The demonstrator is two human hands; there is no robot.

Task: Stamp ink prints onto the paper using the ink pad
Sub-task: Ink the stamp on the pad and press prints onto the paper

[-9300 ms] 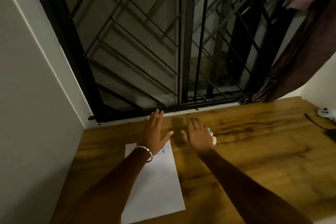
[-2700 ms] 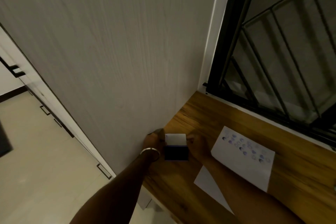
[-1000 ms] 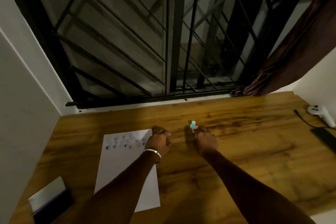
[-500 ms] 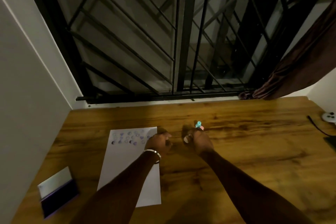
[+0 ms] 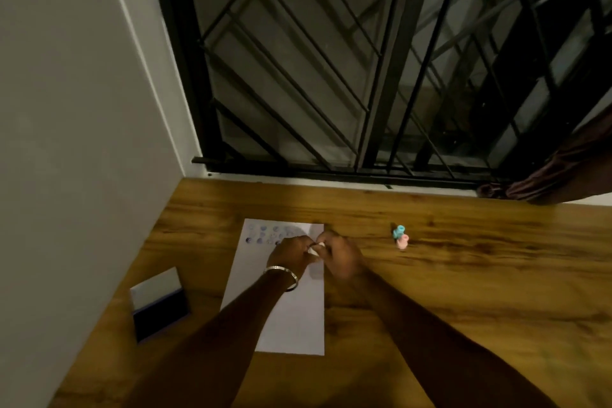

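Both hands met over the upper part of the paper (image 5: 291, 315). The left hand (image 5: 289, 253) and right hand (image 5: 337, 257) had fingers curled together around a small pale stamp (image 5: 314, 250), pinched between them; which hand bore the load could not be told. In my judgement the piece was being readied or opened before inking. The paper lay flat on the wooden desk (image 5: 463, 291), rows of bluish prints (image 5: 265, 235) already along its top edge, lower area blank. The ink pad (image 5: 159, 303) sat open to the left of the sheet, near the wall, apart from both hands. Two more stamps (image 5: 400, 237), teal and pink, lay well right of the paper, apparently set aside
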